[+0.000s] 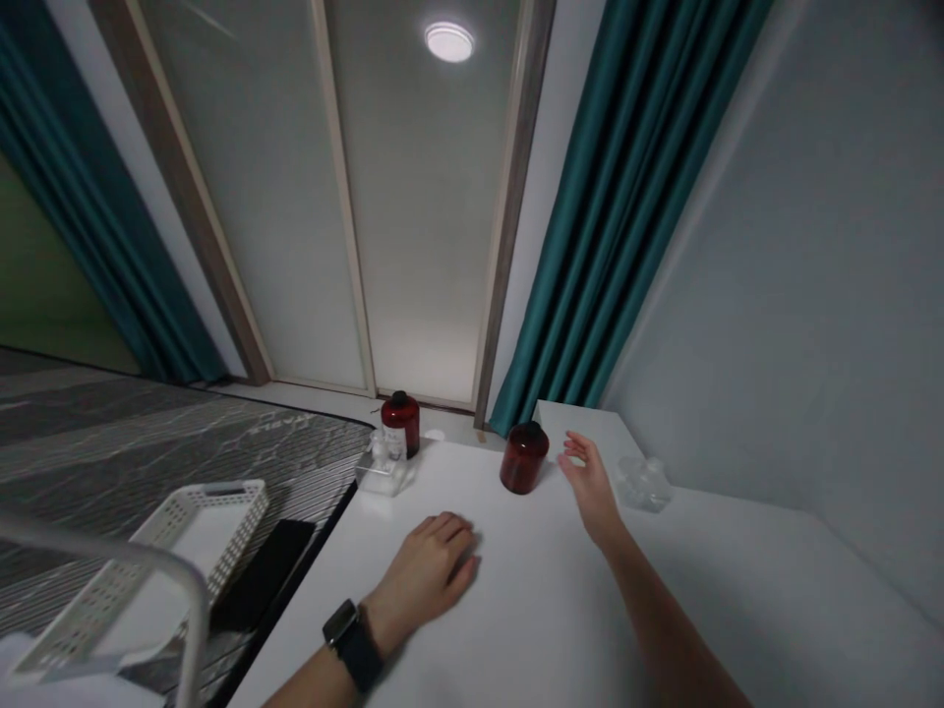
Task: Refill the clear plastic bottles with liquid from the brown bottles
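**Right hand hovers beside a dark red bottle on the white bench**

From where I stand, the biggest thing in view is the frosted door at the back, with a round light showing on its glass. A pale wall rises on the right, and a teal curtain hangs on each side, the left curtain and the right curtain.

The bench spreads below, bordered on its left by a grey patterned surface. On that surface lies a white perforated basket, with a flat black item next to it. A pale curved bar crosses the near left corner.

The left hand, a dark watch on its wrist, is palm down over the bench, fingers loosely spread and slightly bent. I see nothing in its grip, though its underside is hidden. The right hand is partly open, fingers curved towards the black-capped bottle, not touching it and holding nothing I can see.

That bottle stands near the bench's far edge. Well to its left is a second red bottle with a pale label, behind a small clear container. Right of the right hand sits a clear, blurry object.
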The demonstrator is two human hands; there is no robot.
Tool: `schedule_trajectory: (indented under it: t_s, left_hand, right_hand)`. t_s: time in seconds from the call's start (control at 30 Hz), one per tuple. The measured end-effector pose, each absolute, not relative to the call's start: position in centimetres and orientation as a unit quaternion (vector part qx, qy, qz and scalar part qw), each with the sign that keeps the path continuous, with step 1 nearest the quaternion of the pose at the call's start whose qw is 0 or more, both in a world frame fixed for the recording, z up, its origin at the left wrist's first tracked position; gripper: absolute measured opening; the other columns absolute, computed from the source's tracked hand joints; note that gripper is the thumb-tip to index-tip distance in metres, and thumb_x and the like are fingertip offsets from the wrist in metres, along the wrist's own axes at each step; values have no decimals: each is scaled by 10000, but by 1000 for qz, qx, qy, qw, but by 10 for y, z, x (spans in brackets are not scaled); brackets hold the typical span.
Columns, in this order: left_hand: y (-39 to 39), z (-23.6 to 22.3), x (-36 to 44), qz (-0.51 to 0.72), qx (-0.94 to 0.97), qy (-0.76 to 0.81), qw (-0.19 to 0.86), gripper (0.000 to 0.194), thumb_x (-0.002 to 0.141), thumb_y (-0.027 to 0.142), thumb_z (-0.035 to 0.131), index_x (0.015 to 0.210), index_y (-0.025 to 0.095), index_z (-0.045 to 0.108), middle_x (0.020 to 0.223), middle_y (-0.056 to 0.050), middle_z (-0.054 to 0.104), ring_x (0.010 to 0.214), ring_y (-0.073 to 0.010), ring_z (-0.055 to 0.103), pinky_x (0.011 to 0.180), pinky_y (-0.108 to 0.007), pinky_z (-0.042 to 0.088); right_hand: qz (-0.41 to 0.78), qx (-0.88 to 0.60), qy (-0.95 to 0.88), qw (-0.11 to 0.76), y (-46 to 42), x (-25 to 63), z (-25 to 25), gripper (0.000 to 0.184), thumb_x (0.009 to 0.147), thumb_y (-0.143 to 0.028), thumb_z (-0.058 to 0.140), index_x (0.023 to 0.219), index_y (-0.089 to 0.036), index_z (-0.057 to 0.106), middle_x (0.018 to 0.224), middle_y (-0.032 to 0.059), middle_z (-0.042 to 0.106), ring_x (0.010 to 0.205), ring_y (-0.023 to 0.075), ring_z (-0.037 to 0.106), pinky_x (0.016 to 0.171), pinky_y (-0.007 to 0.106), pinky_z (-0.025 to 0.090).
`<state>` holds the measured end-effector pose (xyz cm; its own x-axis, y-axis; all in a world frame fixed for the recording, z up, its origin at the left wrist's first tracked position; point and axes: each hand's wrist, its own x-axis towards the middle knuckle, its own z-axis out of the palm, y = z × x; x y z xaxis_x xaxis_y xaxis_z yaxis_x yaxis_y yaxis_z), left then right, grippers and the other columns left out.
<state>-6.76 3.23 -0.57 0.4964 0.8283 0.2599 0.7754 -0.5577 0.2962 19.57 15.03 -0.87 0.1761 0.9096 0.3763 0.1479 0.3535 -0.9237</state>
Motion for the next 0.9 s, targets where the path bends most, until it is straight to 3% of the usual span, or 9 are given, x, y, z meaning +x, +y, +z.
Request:
schedule_trajectory:
  t_s: [0.07, 0.17, 0.3, 0.4, 0.47, 0.57, 0.77, 0.9]
  left_hand:
    - [33, -4, -68, 188, 861, 468, 64, 154, 921, 210, 539, 1052, 209, 620, 1067, -61, 685, 1026, -253, 609, 893, -403, 490]
    - [33, -1, -71, 198, 850, 486, 38, 110, 922, 211, 517, 966, 210, 618, 936, -48, 686, 906, -250, 614, 804, -405, 477]
    - [38, -2, -80, 270, 795, 543, -8, 122, 913, 198, 487, 820, 206, 566, 780, -31, 635, 788, -235, 589, 728, -392, 443]
    - [47, -7, -94, 394, 676, 619, -64, 90, 893, 246, 500, 810, 212, 501, 746, -16, 546, 735, -225, 545, 691, -382, 439]
    - [54, -11, -106, 483, 559, 664, -117, 118, 872, 309, 530, 885, 205, 476, 819, -27, 508, 777, -241, 531, 715, -408, 463]
    - [64, -16, -125, 538, 459, 688, -161, 340, 857, 377, 562, 1092, 159, 448, 1014, -95, 495, 967, -303, 522, 841, -509, 473]
    - [79, -31, -142, 531, 475, 692, -119, 673, 803, 369, 680, 1336, 185, 313, 1251, -148, 465, 1200, -381, 481, 1020, -613, 406]
    - [84, -40, -143, 512, 512, 687, -66, 731, 803, 344, 694, 1391, 200, 284, 1311, -185, 472, 1249, -411, 474, 1045, -623, 402]
  right_hand:
    - [317, -459, -550, 622, 137, 201, -2, 336, 874, -458, 560, 1122, -232, 562, 978, 63, 612, 868, 205, 580, 664, 319, 452]
    - [355, -414, -574, 611, 115, 190, 12, 294, 894, -473, 532, 1040, -223, 585, 798, 29, 609, 668, 177, 555, 550, 297, 411]
    - [456, -333, -650, 508, 95, 146, 25, 281, 903, -456, 559, 1042, -218, 619, 785, 42, 660, 666, 184, 583, 566, 306, 426]
    - [496, -314, -676, 446, 98, 102, 19, 256, 891, -431, 577, 1029, -221, 629, 762, 17, 641, 705, 184, 608, 633, 311, 473]
    - [482, -321, -681, 448, 108, 74, 11, 244, 875, -401, 589, 1037, -225, 638, 813, 20, 647, 758, 187, 619, 689, 318, 490]
    - [466, -340, -668, 471, 133, 38, -1, 300, 848, -395, 603, 1098, -229, 608, 904, 39, 631, 827, 199, 609, 706, 320, 496]
    - [448, -366, -639, 507, 183, -22, -14, 671, 736, -428, 700, 1325, -214, 461, 1342, 155, 490, 1215, 293, 495, 876, 404, 504]
    - [464, -366, -625, 510, 204, -48, -19, 769, 711, -436, 744, 1376, -230, 419, 1447, 140, 455, 1318, 294, 434, 1041, 450, 419]
